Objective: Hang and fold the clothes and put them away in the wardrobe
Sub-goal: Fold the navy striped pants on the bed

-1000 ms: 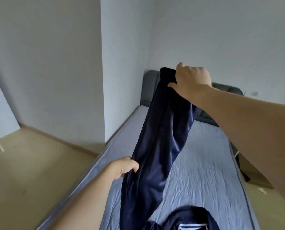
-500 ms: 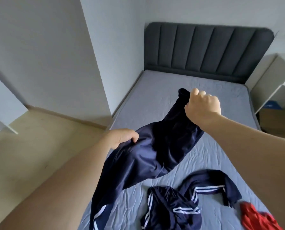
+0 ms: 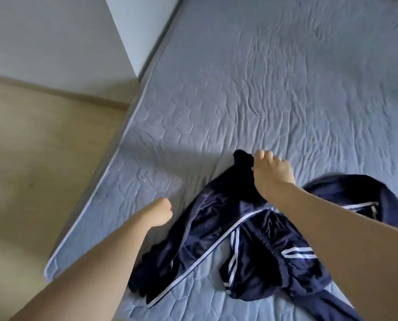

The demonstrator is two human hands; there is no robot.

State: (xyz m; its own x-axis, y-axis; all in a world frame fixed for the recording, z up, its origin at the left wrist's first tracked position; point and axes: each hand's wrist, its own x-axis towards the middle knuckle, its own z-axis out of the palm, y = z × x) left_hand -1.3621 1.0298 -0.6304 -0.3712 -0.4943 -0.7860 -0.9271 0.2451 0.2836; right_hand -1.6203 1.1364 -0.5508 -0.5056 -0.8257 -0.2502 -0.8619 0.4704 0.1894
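the navy track pants (image 3: 219, 230) are spread crumpled on the grey-blue mattress (image 3: 251, 84), white side stripes showing; one end is pinched by the right hand (image 3: 272, 174) — fingers curled round the dark fabric; the left hand (image 3: 158, 213) is held just beside the pants, fingers curled in, nothing gripped; a second navy striped garment (image 3: 364, 195) is seen under the right forearm.
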